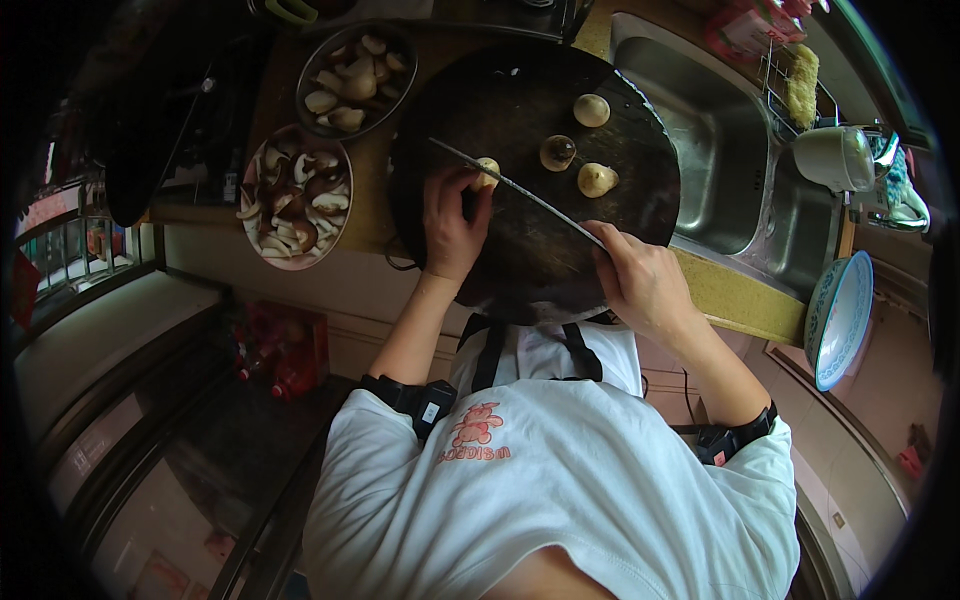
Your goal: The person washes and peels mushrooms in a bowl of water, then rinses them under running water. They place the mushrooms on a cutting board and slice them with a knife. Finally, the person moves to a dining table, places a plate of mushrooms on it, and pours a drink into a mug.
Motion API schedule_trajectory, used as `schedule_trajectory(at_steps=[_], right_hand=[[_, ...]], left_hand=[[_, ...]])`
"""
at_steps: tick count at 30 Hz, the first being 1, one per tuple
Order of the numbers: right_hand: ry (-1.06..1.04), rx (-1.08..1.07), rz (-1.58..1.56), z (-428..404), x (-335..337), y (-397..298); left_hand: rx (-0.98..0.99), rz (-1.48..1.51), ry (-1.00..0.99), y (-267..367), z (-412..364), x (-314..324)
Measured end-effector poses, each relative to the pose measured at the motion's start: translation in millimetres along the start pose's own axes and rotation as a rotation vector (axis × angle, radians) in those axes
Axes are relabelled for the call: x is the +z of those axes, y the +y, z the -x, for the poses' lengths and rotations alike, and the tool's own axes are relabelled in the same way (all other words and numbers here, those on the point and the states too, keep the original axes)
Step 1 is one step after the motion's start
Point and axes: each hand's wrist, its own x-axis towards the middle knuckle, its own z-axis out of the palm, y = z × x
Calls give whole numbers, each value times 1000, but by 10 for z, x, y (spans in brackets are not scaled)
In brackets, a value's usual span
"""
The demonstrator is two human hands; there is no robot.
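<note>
My left hand (456,217) steadies a small pale mushroom (489,166) on a dark round chopping board (517,247), fingertips against its near side. In my right hand (641,277) is the handle of a kitchen knife (536,196), seen nearly edge-on. Its blade slants up and left across the mushroom, close to my left fingertips; whether it has cut in, I cannot tell. To the right of the blade lie a dark-topped round mushroom (557,153), a pale knobbed one (598,180) and a smooth pale one (591,110).
Left of the board stand a metal bowl (358,79) of pale mushroom pieces and a plate (347,225) of sliced brown-capped mushrooms. A two-basin steel sink (712,150) adjoins the board's right side. Near the counter's right end are a white jug (832,159) and a blue-rimmed bowl (840,322).
</note>
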Motion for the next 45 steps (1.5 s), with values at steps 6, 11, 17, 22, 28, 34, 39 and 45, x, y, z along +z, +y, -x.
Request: schedule_trajectory(at_steps=[6,11,17,22,28,34,39,45], right_hand=[[-52,25,71,-311,291,-62],[-12,26,-28,-389,257,-26],[254,41,-232,-265,-154,80],[385,74,25,-285,-373,350],[392,270,49,-121,-390,776],[446,338,-112,13,-281,922],[436,330,-152,11,-267,915],[423,286,-198,10,-263,837]], left_hand=[[-46,-23,-29,-17,25,4],[-33,-107,-64,45,-44,-28],[-79,-264,-343,72,-323,25],[-4,-428,-409,-2,-479,94],[-4,-579,-38,-472,-1169,-344],[127,-518,-325,-733,-1061,-284],[123,-622,-358,-673,-1026,-185],[120,-463,-386,-377,-1270,-15]])
